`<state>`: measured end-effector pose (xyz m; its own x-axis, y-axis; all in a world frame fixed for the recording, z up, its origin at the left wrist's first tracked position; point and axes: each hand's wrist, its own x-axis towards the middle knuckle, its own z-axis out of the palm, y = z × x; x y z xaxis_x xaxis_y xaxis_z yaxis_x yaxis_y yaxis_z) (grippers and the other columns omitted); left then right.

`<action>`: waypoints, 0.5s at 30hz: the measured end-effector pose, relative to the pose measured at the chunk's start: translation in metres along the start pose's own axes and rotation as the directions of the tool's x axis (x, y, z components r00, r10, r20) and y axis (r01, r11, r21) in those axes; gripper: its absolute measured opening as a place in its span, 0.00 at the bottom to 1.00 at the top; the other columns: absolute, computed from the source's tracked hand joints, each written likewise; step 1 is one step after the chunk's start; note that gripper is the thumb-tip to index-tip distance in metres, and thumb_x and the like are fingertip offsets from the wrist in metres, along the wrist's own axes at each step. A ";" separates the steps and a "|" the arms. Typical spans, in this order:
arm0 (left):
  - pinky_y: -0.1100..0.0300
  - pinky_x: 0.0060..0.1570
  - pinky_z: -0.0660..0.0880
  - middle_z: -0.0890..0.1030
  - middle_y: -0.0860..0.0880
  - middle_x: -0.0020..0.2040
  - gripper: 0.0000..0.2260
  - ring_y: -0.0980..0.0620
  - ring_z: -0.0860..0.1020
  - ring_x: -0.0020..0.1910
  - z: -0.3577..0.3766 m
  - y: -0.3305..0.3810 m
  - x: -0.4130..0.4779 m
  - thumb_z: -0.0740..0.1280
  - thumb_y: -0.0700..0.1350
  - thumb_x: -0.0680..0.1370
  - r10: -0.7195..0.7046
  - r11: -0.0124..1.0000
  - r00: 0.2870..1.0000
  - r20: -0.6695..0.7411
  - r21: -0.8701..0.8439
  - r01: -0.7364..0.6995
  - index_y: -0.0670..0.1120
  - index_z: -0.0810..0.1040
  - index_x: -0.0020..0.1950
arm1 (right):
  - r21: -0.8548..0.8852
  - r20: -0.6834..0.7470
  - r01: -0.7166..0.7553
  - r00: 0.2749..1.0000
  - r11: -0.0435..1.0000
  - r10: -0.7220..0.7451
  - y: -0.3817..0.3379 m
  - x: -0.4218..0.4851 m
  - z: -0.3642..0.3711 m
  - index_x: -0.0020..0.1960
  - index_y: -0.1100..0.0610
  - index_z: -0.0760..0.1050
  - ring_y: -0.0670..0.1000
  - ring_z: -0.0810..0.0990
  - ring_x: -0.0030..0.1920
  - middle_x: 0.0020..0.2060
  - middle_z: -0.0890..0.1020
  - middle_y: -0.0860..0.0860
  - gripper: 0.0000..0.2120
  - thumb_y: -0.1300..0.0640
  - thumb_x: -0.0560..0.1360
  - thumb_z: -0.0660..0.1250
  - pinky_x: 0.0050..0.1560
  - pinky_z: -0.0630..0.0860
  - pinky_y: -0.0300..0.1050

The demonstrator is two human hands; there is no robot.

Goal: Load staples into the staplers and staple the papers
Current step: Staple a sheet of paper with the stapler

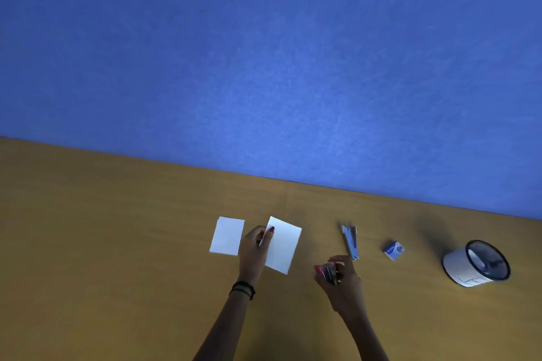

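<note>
Right hand [341,275] grips a small stapler [330,272] just above the counter [117,243]; left hand [256,246] pinches a white paper [284,246] beside another sheet [228,236]. An opened stapler [350,240] lies nearby.

The upper part of the view is filled by a blue wall [264,53] with a fine, cloth-like grain, lit more brightly toward its lower middle and darker toward the corners. Below it, a yellow-brown wooden table [102,243] is seen, its far edge set against the wall and running at a slant, higher on the left and lower on the right. A faint seam is seen running across the table top near its middle, and the light overall is dim and soft.
</note>
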<state>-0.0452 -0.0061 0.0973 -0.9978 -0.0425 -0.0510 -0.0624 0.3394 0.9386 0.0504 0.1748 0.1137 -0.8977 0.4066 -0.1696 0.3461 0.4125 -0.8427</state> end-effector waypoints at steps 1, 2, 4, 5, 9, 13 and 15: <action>0.64 0.29 0.55 0.59 0.54 0.28 0.20 0.57 0.58 0.28 0.003 0.003 -0.004 0.64 0.46 0.79 0.002 1.000 1.000 0.010 -0.003 -0.002 0.48 0.58 0.32 | 0.019 0.000 -0.019 1.000 1.000 0.019 0.000 0.000 -0.001 0.48 0.51 0.69 0.41 0.80 0.32 0.34 0.80 0.45 0.18 0.58 0.66 0.77 0.30 0.73 0.29; 0.65 0.28 0.55 0.59 0.54 0.28 0.20 0.57 0.58 0.28 0.005 0.006 -0.008 0.65 0.46 0.79 0.008 1.000 1.000 0.017 -0.006 -0.008 0.48 0.59 0.31 | 0.045 0.005 -0.040 0.999 0.998 0.039 0.000 -0.001 -0.002 0.48 0.52 0.70 0.44 0.81 0.31 0.35 0.81 0.47 0.17 0.58 0.67 0.76 0.29 0.75 0.33; 0.65 0.28 0.55 0.59 0.54 0.27 0.20 0.57 0.58 0.27 0.008 0.012 -0.015 0.65 0.46 0.79 0.026 1.000 0.999 0.025 -0.001 -0.026 0.48 0.59 0.31 | 0.099 0.010 -0.068 0.998 0.993 0.067 0.000 -0.002 -0.006 0.49 0.53 0.70 0.49 0.81 0.30 0.38 0.82 0.51 0.15 0.59 0.69 0.74 0.24 0.74 0.36; 0.65 0.28 0.55 0.59 0.53 0.27 0.20 0.57 0.58 0.27 0.010 0.015 -0.018 0.65 0.46 0.79 0.030 1.000 0.999 0.027 0.001 -0.030 0.48 0.59 0.31 | 0.123 0.006 -0.069 0.998 0.990 0.069 0.000 -0.004 -0.008 0.50 0.54 0.71 0.50 0.81 0.29 0.38 0.82 0.52 0.14 0.60 0.69 0.74 0.23 0.73 0.35; 0.64 0.29 0.54 0.60 0.52 0.28 0.19 0.58 0.58 0.28 0.017 0.025 -0.031 0.65 0.46 0.79 0.017 1.000 0.999 0.052 -0.017 -0.016 0.47 0.60 0.31 | 0.193 -0.017 -0.059 0.998 0.979 0.063 0.002 -0.010 -0.020 0.49 0.57 0.70 0.47 0.78 0.22 0.36 0.82 0.55 0.13 0.60 0.71 0.73 0.20 0.70 0.38; 0.63 0.30 0.55 0.60 0.51 0.28 0.19 0.56 0.59 0.29 0.025 0.037 -0.041 0.65 0.46 0.79 0.003 0.999 0.997 0.074 -0.041 0.000 0.47 0.60 0.31 | 0.206 -0.037 -0.046 0.998 0.978 0.055 0.002 -0.015 -0.028 0.48 0.56 0.69 0.47 0.78 0.23 0.36 0.82 0.54 0.12 0.59 0.71 0.72 0.21 0.71 0.36; 0.61 0.31 0.56 0.62 0.48 0.29 0.18 0.55 0.60 0.30 0.029 0.042 -0.045 0.64 0.46 0.79 -0.002 0.999 0.997 0.083 -0.040 0.005 0.45 0.61 0.32 | 0.213 -0.045 -0.048 0.997 0.976 0.059 0.004 -0.017 -0.031 0.48 0.55 0.69 0.48 0.78 0.24 0.36 0.82 0.52 0.12 0.59 0.71 0.72 0.21 0.71 0.36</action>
<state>-0.0031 0.0372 0.1296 -0.9961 0.0349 -0.0805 -0.0663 0.3017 0.9511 0.0753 0.1947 0.1294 -0.8626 0.4667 -0.1952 0.3221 0.2092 -0.9233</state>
